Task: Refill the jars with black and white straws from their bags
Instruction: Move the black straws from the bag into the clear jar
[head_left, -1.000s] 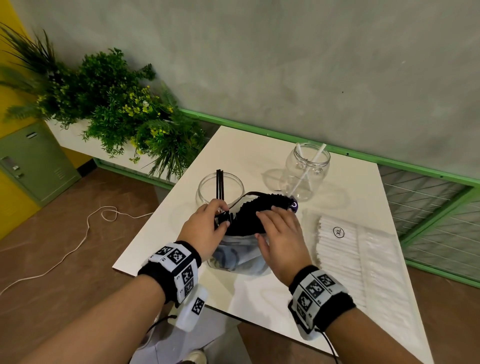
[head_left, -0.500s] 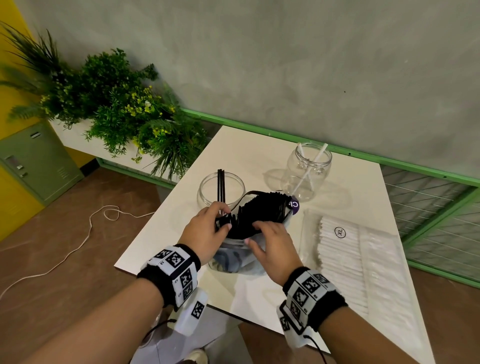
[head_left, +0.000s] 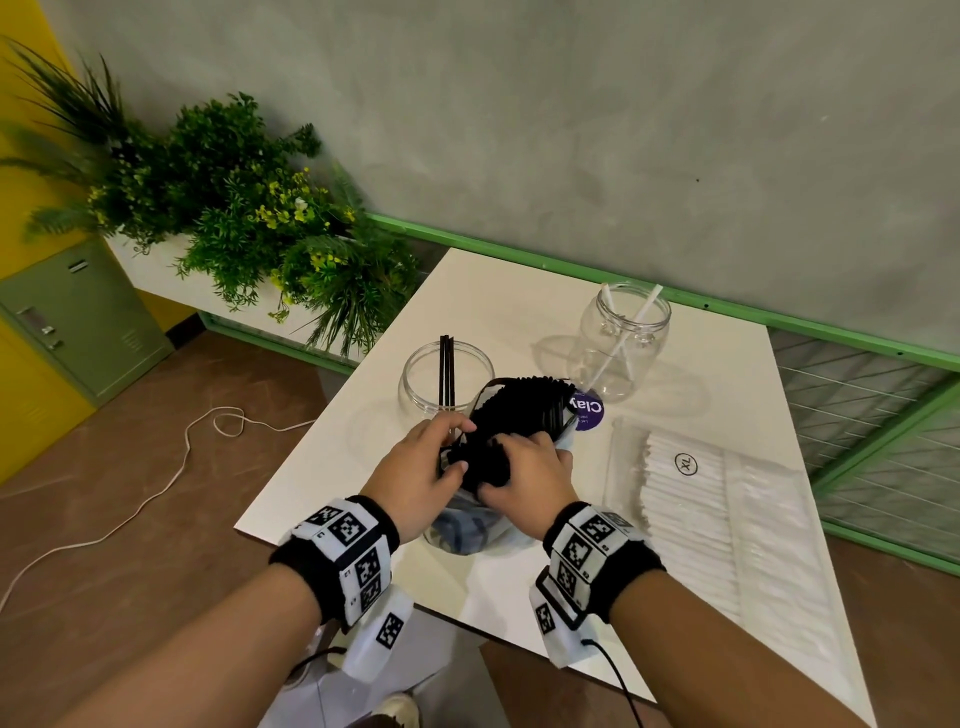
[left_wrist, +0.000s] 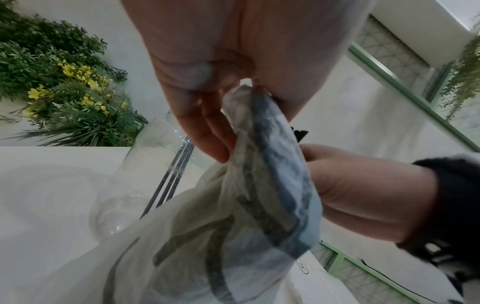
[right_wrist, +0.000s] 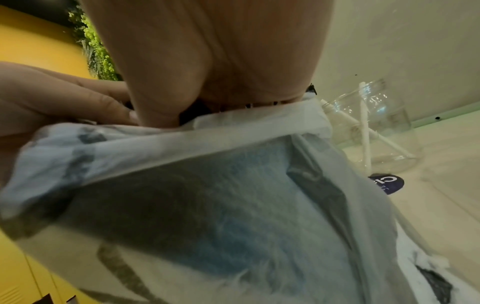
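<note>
Bag of black straws (head_left: 524, 415) between both hands, left hand (head_left: 421, 467) and right hand (head_left: 530, 480) gripping its mouth.

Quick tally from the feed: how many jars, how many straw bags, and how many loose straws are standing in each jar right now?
Jars: 2, the left jar and the right jar
Straw bags: 2, the black-straw bag and the white-straw bag
Black straws in left jar: 3
White straws in right jar: 2
Total: 9

The left hand (left_wrist: 207, 86) pinches the crumpled bag's (left_wrist: 262, 185) rim; the right hand (left_wrist: 363, 191) seems to grip its far side.
</note>
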